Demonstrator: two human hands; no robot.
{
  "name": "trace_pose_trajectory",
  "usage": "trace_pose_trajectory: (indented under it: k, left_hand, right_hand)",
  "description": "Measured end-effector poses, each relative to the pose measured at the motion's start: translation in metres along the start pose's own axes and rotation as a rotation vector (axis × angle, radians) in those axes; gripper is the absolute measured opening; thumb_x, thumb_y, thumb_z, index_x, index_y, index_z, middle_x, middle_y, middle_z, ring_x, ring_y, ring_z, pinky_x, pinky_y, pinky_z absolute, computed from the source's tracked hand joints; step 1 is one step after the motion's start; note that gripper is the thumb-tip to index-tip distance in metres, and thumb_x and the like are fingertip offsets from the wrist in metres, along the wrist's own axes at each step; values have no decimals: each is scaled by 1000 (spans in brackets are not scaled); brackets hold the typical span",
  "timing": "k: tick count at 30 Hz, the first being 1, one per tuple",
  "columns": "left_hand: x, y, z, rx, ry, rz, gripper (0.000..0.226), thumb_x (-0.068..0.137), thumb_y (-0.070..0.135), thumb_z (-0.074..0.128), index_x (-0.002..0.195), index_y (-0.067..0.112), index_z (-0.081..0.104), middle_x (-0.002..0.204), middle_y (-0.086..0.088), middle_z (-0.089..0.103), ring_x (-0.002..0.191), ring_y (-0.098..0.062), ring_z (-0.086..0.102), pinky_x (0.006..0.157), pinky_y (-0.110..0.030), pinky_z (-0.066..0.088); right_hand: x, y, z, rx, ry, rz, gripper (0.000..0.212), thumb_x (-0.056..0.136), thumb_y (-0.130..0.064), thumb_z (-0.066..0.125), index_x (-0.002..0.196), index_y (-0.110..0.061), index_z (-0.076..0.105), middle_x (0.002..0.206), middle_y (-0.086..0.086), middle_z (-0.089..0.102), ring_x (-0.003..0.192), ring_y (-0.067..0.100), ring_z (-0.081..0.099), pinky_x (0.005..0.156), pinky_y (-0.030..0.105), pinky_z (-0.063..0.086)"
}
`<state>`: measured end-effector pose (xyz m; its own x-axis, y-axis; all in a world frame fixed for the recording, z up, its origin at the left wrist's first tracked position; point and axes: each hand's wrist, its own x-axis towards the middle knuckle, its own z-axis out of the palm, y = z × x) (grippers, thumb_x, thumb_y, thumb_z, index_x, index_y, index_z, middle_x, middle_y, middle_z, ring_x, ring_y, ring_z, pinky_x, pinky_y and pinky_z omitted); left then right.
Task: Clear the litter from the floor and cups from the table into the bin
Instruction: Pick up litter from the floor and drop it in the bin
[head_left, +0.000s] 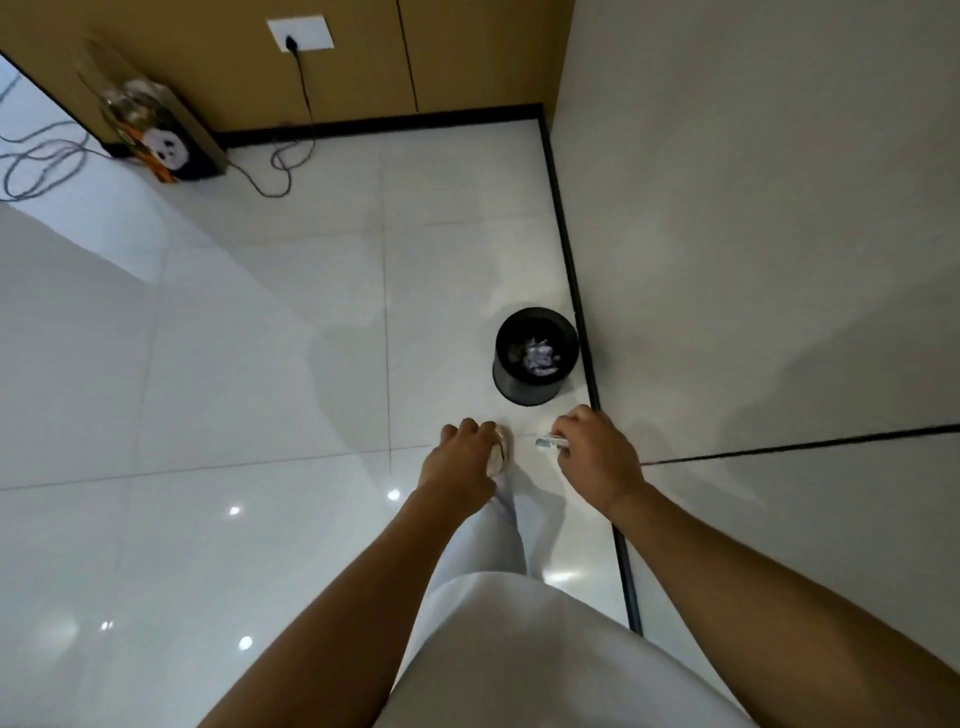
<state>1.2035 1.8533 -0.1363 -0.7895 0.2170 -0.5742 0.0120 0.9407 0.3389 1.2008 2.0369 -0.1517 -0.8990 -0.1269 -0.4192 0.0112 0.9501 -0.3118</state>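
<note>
Floor (260, 364): large pale tiles, glossy, smooth, reflecting ceiling lights as bright spots. Bin (535, 358): black, matt, plastic in appearance; contents are crumpled white paper (540, 358). Wall panelling (208, 62) at the far edge of the floor: tan, wood-look, smooth, matt. Skirting strip (374, 124): black, smooth. Right-hand wall (753, 208): off-white, matt, smooth. Bag (171, 150) in the far left corner of the floor: printed paper. Trousers (493, 623): pale cloth, matt.
</note>
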Motion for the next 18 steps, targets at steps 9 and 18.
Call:
trace_pose_trajectory:
  k: [9,18]
  left_hand:
    - [144,9,-68,86,-84,14,62,82,15,65,137,18,37,131,-5,44,122,-25,41,88,-35,48]
    - [245,15,-66,17,-85,-68,58,81,7,60,134,20,40,128,-3,45,119,-24,41,75,-28,41]
  right_hand:
    - [141,21,-46,24,-65,98,28,92,-13,54,118,-18,59,124,3,52,112,24,50,87,37,50]
    - [253,64,-39,72,-160,116,31,92,-12,54,123,-13,57,132,7,50,120,27,48,94,39,47]
